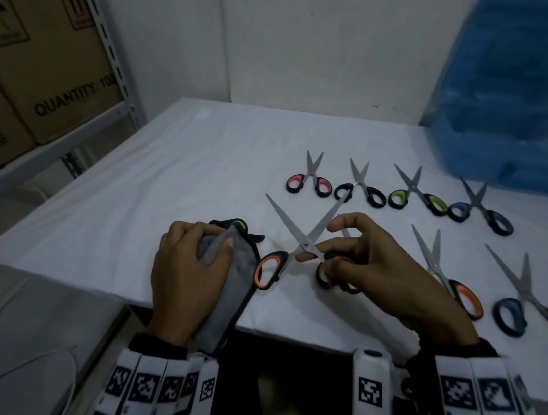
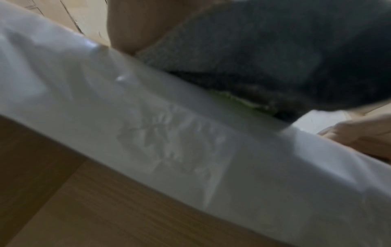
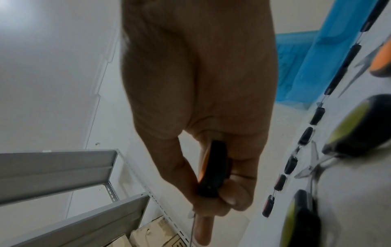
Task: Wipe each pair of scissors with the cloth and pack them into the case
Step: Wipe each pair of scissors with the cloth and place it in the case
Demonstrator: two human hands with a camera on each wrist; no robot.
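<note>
My right hand [image 1: 332,256] grips one black-and-orange handle [image 3: 213,170] of a pair of scissors [image 1: 306,242]. The blades are spread wide in an X above the white table [image 1: 127,206], and the other handle loop [image 1: 266,272] hangs free. My left hand [image 1: 190,259] grips a folded grey cloth [image 1: 221,287] at the table's front edge, just left of that loop. A black and green piece [image 1: 237,225] shows at the cloth's far end; I cannot tell what it is. In the left wrist view the cloth [image 2: 253,50] fills the top. The blue case [image 1: 516,133] stands open at the back right.
Several more scissors lie with blades spread: pink [image 1: 310,180], black [image 1: 360,192], green [image 1: 418,197] and blue [image 1: 482,212] in a far row, orange [image 1: 447,273] and large blue [image 1: 536,305] nearer. A metal shelf [image 1: 112,49] with cardboard boxes [image 1: 42,58] stands left.
</note>
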